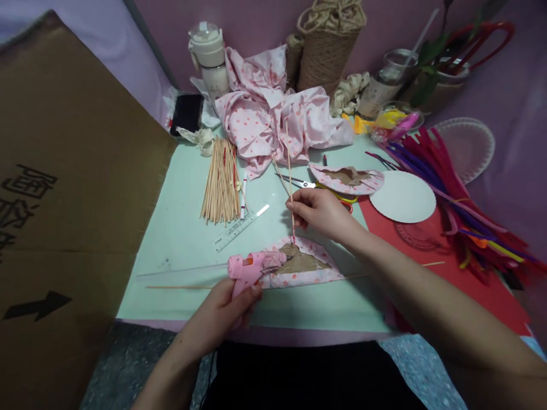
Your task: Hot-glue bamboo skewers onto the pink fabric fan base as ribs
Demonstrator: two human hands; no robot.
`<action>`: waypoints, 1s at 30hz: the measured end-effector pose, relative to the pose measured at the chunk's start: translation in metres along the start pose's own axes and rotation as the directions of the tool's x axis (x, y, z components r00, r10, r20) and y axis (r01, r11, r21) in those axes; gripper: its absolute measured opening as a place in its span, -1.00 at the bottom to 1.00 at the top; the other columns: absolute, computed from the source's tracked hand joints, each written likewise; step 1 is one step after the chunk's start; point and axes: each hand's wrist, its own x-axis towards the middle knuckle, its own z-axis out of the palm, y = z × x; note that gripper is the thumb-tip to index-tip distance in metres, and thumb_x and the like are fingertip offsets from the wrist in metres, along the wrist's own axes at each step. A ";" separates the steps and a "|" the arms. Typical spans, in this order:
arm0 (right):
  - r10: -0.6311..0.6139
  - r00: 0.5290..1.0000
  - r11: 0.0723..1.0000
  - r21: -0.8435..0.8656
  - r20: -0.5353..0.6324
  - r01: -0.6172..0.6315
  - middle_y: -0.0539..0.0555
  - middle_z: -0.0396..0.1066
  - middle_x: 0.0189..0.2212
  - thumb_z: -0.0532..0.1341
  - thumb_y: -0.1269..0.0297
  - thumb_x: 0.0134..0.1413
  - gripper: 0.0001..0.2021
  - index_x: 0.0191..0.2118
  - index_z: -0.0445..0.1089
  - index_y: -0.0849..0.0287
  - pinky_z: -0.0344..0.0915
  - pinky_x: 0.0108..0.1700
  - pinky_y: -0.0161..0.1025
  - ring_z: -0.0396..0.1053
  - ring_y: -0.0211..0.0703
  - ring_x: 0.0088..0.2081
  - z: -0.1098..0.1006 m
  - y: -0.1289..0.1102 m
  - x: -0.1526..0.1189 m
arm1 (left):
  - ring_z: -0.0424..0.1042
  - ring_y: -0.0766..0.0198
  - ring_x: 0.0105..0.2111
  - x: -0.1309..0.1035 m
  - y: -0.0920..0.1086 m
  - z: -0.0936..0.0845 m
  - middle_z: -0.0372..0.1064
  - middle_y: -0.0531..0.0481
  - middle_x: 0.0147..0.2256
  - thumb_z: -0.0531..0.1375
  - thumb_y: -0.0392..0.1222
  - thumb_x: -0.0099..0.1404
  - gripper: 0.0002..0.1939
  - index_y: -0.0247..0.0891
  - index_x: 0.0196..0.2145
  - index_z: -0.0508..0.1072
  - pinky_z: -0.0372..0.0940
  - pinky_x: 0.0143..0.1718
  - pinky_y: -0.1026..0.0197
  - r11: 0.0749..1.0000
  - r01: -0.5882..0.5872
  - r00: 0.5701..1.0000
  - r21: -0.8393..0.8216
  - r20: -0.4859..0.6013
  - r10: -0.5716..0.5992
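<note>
My left hand [233,307] is wrapped round the handle of a pink hot glue gun [245,267], with a clear glue stick poking out of its back. The nozzle lies over a half-round cardboard piece [305,278] edged in pink dotted fabric, on the table. In my right hand [318,210], a thin wooden stick [290,171] is pinched upright, its lower end at the piece's upper edge. Another thin stick slants beside it. A further stick [179,287] lies along the piece's lower edge. Behind my right hand are scissors [303,183] and a second fabric-edged cardboard piece [371,183].
Left of centre lie a bundle of wooden sticks [220,188], a marker [243,199] and a clear ruler [241,228]. Crumpled dotted fabric [252,125], a bottle [208,57] and twine [327,57] stand behind. Pipe cleaners [461,199] and a white disc [402,196] are right; a cardboard box [77,142] rises left.
</note>
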 end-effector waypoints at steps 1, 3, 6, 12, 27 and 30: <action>0.005 1.000 1.000 -0.010 0.004 -0.005 -0.03 0.39 -0.60 0.15 0.22 0.16 -0.84 -0.40 0.35 0.15 0.25 -0.41 -0.26 0.34 -0.27 -0.55 0.002 0.001 0.001 | 0.20 0.31 -0.59 0.000 -0.001 0.001 0.24 0.13 -0.65 0.12 0.19 0.32 -0.55 -0.23 -0.51 0.36 0.07 -0.53 0.27 1.000 -0.010 1.000 -0.014 0.000 0.010; 0.014 1.000 1.000 -0.026 0.015 -0.014 -0.03 0.39 -0.61 0.16 0.22 0.17 -0.84 -0.40 0.35 0.15 0.25 -0.40 -0.26 0.35 -0.27 -0.56 0.005 0.002 0.001 | 0.22 0.32 -0.59 -0.001 -0.002 0.002 0.25 0.13 -0.60 0.13 0.17 0.32 -0.58 -0.24 -0.46 0.37 0.08 -0.54 0.27 0.998 -0.011 1.000 -0.060 0.012 0.012; 0.040 0.999 0.998 -0.048 0.029 -0.038 -0.03 0.40 -0.61 0.17 0.21 0.15 -0.84 -0.39 0.36 0.15 0.25 -0.41 -0.25 0.37 -0.26 -0.56 0.009 0.006 0.002 | 0.29 0.30 -0.54 -0.003 -0.002 0.003 0.33 0.08 -0.51 0.14 0.14 0.33 -0.62 -0.26 -0.35 0.42 0.10 -0.53 0.27 0.996 -0.004 0.999 -0.084 0.048 0.008; 0.070 0.997 0.995 -0.069 0.036 -0.068 -0.03 0.38 -0.62 0.17 0.21 0.14 -0.84 -0.40 0.35 0.16 0.24 -0.40 -0.27 0.36 -0.28 -0.56 0.012 0.009 0.003 | 0.45 0.11 -0.30 -0.007 0.002 0.006 0.48 -0.08 -0.31 0.13 0.09 0.35 -0.65 -0.28 -0.27 0.47 0.29 -0.27 0.15 0.996 -0.035 0.992 -0.087 0.116 0.045; 0.132 0.990 0.987 -0.100 0.041 -0.128 -0.02 0.37 -0.67 0.23 0.20 0.11 -0.83 -0.42 0.38 0.17 0.17 -0.48 -0.29 0.30 -0.27 -0.62 0.016 0.015 0.009 | 0.38 0.14 -0.28 -0.006 0.000 0.007 0.42 -0.01 -0.32 0.09 0.03 0.39 -0.71 -0.24 -0.26 0.44 0.26 -0.21 0.16 0.997 -0.077 0.989 0.007 0.124 0.075; 0.141 0.989 0.987 -0.089 0.042 -0.137 -0.02 0.38 -0.67 0.24 0.19 0.08 -0.84 -0.42 0.38 0.16 0.18 -0.50 -0.30 0.29 -0.27 -0.63 0.016 0.017 0.010 | 0.37 0.15 -0.28 -0.005 0.001 0.007 0.41 0.00 -0.33 0.08 0.03 0.39 -0.71 -0.23 -0.25 0.43 0.26 -0.21 0.16 0.997 -0.077 0.988 -0.001 0.131 0.076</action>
